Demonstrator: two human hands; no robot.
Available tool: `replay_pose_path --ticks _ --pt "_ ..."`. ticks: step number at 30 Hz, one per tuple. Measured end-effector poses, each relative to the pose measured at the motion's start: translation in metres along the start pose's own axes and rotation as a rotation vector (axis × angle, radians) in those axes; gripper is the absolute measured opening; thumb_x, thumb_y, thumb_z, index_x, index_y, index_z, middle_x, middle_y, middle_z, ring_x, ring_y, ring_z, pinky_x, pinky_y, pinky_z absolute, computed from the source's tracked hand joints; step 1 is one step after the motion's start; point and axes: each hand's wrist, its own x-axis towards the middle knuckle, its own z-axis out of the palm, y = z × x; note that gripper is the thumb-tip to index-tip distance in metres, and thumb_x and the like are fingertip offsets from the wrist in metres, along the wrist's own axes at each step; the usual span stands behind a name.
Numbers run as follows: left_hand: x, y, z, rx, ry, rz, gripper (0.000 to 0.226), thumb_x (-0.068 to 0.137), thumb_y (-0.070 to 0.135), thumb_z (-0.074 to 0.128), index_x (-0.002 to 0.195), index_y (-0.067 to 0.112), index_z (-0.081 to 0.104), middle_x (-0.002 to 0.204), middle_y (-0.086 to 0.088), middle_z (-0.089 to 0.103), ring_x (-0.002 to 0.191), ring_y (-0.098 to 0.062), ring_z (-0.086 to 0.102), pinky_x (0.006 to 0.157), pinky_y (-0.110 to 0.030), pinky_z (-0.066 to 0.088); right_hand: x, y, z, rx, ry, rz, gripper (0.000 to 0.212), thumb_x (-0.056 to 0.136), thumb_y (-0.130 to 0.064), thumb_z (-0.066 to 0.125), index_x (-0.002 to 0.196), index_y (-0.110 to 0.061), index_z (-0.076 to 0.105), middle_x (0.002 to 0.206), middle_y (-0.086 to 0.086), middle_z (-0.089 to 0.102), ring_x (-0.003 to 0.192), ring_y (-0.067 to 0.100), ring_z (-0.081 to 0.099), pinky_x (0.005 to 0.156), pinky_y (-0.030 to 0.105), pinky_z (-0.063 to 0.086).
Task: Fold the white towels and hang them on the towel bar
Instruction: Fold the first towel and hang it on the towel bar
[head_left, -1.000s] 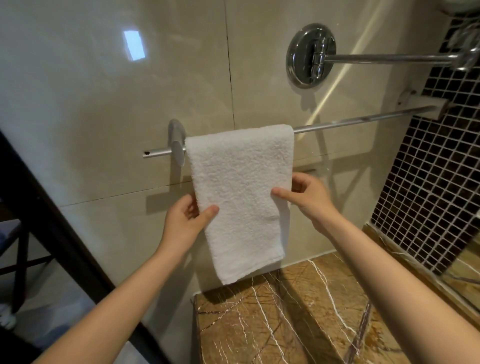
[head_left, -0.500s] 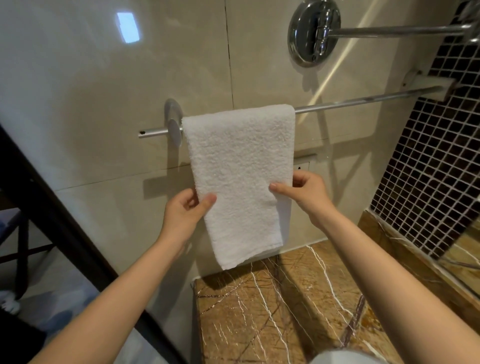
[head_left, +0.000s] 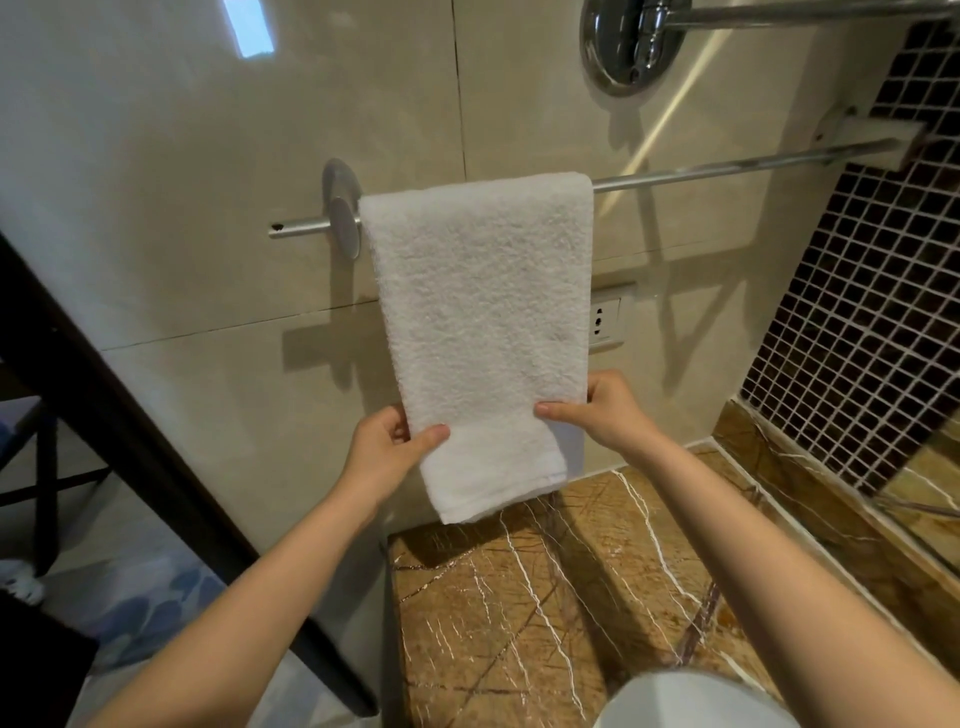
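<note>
Folded white towel (head_left: 483, 312) hangs over towel bar (head_left: 727, 169), centre of frame. Its left edge is just beside the bar's round mount (head_left: 345, 218). Its lower end hangs above the brown marble counter (head_left: 519, 613).

Left hand (head_left: 387, 452) pinches the towel's left edge low down, thumb on the front face, fingers curled behind. Right hand (head_left: 608, 410) grips the right edge at about the same height, thumb across the front, fingers behind.

Wall socket (head_left: 605, 319) partly visible just right of the towel. Dark mosaic tile (head_left: 857, 338) at right of frame. Chrome wall fitting (head_left: 628, 47) at top, right of centre.
</note>
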Motion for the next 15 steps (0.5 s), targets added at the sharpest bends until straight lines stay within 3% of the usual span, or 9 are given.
replay_pose_path --ticks 5,10,12,15 --pt "-0.001 -0.003 -0.003 -0.007 0.011 0.005 0.02 0.08 0.011 0.072 0.097 0.016 0.064 0.093 0.009 0.069 0.079 0.001 0.068 0.062 -0.011 0.051 -0.004 0.006 0.007 0.051 0.031 0.016 0.012 0.075 -0.011 0.077 0.077 -0.02 0.071 0.082 -0.014 0.069 0.074 -0.004 0.069 0.062 0.012 0.053" --pt "-0.011 -0.022 -0.007 0.073 -0.199 -0.113 0.015 0.084 0.021 0.068 0.096 0.026 0.061 0.098 0.013 0.066 0.089 -0.001 0.065 0.069 -0.014 0.051 -0.017 0.027 0.012 0.036 -0.051 0.095 0.013 0.078 -0.015 0.076 0.088 -0.021 0.07 0.091 -0.011 0.071 0.081 -0.003 0.069 0.067 0.013 0.053" --pt "-0.014 -0.032 -0.007 0.095 -0.216 -0.129 0.012 0.084 0.025 0.066 0.096 0.026 0.061 0.099 0.012 0.067 0.092 -0.004 0.064 0.071 -0.015 0.05 -0.024 0.035 0.014 0.013 -0.046 0.121 0.013 0.081 -0.019 0.073 0.092 -0.012 0.072 0.096 -0.002 0.073 0.085 0.005 0.07 0.07 0.018 0.056" --pt "-0.017 -0.039 -0.005 0.114 -0.15 -0.114 0.008 0.086 0.027 0.064 0.089 0.02 0.065 0.091 0.008 0.069 0.083 -0.007 0.065 0.067 -0.015 0.049 -0.029 0.043 0.016 -0.027 -0.021 0.157 0.029 0.085 -0.023 0.069 0.096 0.003 0.069 0.102 0.009 0.072 0.093 0.018 0.07 0.08 0.029 0.057"
